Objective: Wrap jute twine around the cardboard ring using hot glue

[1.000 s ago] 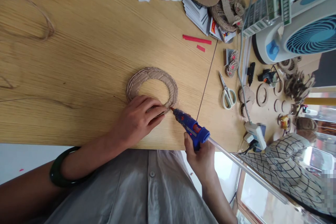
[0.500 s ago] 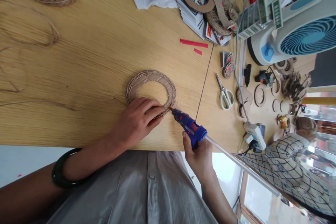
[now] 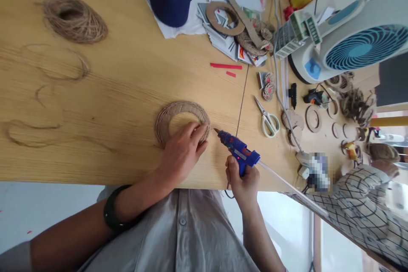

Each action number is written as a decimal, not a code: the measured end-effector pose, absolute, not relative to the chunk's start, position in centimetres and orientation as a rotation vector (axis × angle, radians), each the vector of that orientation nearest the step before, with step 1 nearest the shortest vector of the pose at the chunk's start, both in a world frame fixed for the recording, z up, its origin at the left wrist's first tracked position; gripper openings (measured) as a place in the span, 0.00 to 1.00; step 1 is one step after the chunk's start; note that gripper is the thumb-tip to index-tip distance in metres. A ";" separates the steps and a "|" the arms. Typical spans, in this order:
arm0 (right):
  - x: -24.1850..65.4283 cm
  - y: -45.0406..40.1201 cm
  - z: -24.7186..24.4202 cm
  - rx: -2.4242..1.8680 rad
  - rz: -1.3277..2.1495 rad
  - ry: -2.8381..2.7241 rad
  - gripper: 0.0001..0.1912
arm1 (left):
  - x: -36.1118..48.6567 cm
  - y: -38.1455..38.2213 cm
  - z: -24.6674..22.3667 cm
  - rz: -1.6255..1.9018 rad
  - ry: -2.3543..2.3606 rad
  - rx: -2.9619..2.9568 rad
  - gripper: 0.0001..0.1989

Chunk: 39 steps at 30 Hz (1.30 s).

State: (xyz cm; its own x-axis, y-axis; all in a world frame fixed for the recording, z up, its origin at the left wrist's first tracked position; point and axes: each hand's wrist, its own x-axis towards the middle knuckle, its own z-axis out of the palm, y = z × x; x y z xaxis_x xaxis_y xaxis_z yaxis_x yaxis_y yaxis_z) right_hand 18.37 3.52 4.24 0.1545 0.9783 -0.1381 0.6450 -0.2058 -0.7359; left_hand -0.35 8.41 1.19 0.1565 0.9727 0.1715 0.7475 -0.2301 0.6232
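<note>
A flat cardboard ring wrapped in jute twine (image 3: 165, 115) lies on the wooden table (image 3: 121, 72). My left hand (image 3: 183, 153) presses its fingers down on the ring's near right part. My right hand (image 3: 244, 182) grips a blue hot glue gun (image 3: 238, 151), whose nozzle points at the ring and stands a short way to the right of it, clear of the twine. A clear glue stick sticks out of the gun's back.
A ball of jute twine (image 3: 75, 19) and loose strands lie at far left. Scissors (image 3: 267, 118), red paper strips (image 3: 225, 66), a cardboard ring on papers (image 3: 223, 19), a fan (image 3: 357, 38), small cardboard rings (image 3: 314, 118) and a power strip crowd the right side.
The glue gun's nozzle has drawn back from the ring to the right. My left fingers have slid further along the ring's right side. The view has shifted.
</note>
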 end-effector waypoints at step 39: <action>15.0 1.9 4.9 -1.996 0.347 -1.937 0.14 | -2.5 6.8 0.7 0.851 1.502 2.175 0.12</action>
